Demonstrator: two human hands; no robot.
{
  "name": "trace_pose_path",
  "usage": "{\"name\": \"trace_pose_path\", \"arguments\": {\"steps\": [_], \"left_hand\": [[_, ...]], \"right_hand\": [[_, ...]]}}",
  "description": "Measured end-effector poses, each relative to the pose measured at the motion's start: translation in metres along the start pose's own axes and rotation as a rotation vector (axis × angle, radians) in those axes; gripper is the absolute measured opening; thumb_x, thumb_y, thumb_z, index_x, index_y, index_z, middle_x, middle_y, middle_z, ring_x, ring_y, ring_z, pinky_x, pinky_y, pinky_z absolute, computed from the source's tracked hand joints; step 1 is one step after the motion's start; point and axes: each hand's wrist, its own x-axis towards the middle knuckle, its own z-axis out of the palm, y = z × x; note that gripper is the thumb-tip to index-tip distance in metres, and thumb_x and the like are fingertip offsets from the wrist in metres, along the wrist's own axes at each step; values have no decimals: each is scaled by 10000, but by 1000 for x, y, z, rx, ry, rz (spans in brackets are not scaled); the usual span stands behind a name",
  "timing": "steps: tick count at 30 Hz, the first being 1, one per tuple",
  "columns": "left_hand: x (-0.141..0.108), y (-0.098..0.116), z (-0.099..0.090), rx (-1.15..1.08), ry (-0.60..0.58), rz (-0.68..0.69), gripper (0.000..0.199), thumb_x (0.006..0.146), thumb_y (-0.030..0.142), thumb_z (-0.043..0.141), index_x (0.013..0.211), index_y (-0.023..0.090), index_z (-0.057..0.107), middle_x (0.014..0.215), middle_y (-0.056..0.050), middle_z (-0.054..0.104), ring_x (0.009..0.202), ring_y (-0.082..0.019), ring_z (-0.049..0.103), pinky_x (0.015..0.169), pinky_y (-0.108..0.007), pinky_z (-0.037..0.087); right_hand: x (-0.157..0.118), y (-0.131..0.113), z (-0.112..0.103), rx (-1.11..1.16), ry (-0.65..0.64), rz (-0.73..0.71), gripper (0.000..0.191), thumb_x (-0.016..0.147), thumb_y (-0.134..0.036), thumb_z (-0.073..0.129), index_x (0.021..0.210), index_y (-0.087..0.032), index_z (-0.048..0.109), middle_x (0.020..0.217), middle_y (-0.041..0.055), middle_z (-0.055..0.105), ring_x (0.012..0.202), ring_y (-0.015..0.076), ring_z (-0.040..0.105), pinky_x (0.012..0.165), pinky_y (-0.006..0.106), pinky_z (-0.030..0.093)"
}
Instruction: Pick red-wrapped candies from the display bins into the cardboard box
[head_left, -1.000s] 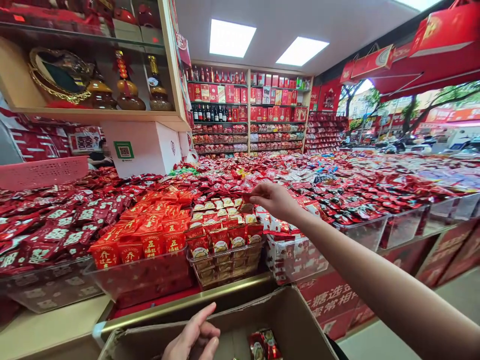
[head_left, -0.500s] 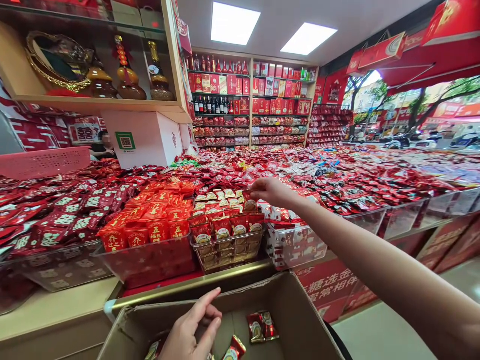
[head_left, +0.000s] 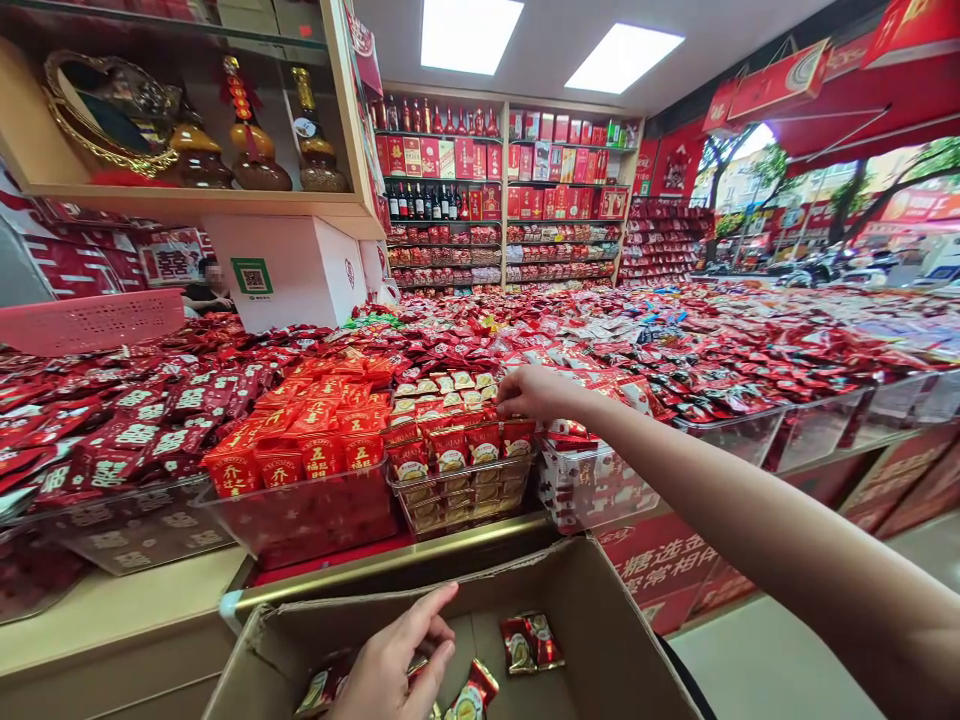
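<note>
My right hand (head_left: 534,393) reaches over the back right of a clear plastic tub (head_left: 465,490). Its fingers are curled down and closed beside the upright red-and-gold candy packets (head_left: 452,450) printed with durian. Whatever lies between the fingertips is hidden. My left hand (head_left: 401,655) hovers in an open cardboard box (head_left: 592,620), index finger stretched out and thumb apart, holding nothing that I can see. On the box floor are two packets side by side (head_left: 531,643) and a loose packet (head_left: 472,692). More packets (head_left: 322,688) lie partly hidden behind my left hand.
Bright red packets (head_left: 300,440) fill the tub to the left, and another full tub (head_left: 592,480) stands right. A gold rail (head_left: 480,540) edges the counter above the box. Overhead at left juts a glass-shelved cabinet (head_left: 225,200). A person (head_left: 206,290) sits far left.
The packet seen at my right fingertips has gone down into the tub's right side, and the hand has lowered slightly. My left hand keeps its pose. The view has shifted a little.
</note>
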Motion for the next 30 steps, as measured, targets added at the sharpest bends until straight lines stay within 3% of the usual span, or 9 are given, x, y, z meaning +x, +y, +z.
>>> {"name": "trace_pose_path", "arguments": {"steps": [11, 18, 30], "left_hand": [[0, 1, -1, 4, -53, -3, 388, 824, 251, 420, 1205, 309, 378, 851, 32, 633, 768, -100, 595, 742, -181, 449], [-1, -7, 2, 27, -91, 4, 369, 832, 267, 398, 1200, 272, 385, 852, 8, 632, 739, -111, 600, 708, -185, 464], [1, -19, 7, 78, -88, 43, 362, 819, 232, 400, 1181, 238, 413, 818, -13, 651, 719, -118, 617, 693, -188, 488]], "right_hand": [[3, -2, -9, -72, -74, -14, 48, 636, -155, 613, 625, -173, 656, 500, -20, 570, 461, 81, 461, 454, 210, 329], [4, -6, -11, -108, -148, 8, 92, 650, -220, 632, 723, -169, 655, 642, 6, 627, 538, 106, 509, 480, 216, 344], [9, -4, -2, -13, -87, -65, 81, 671, -175, 598, 711, -173, 669, 624, 0, 634, 567, 114, 532, 512, 209, 364]]}}
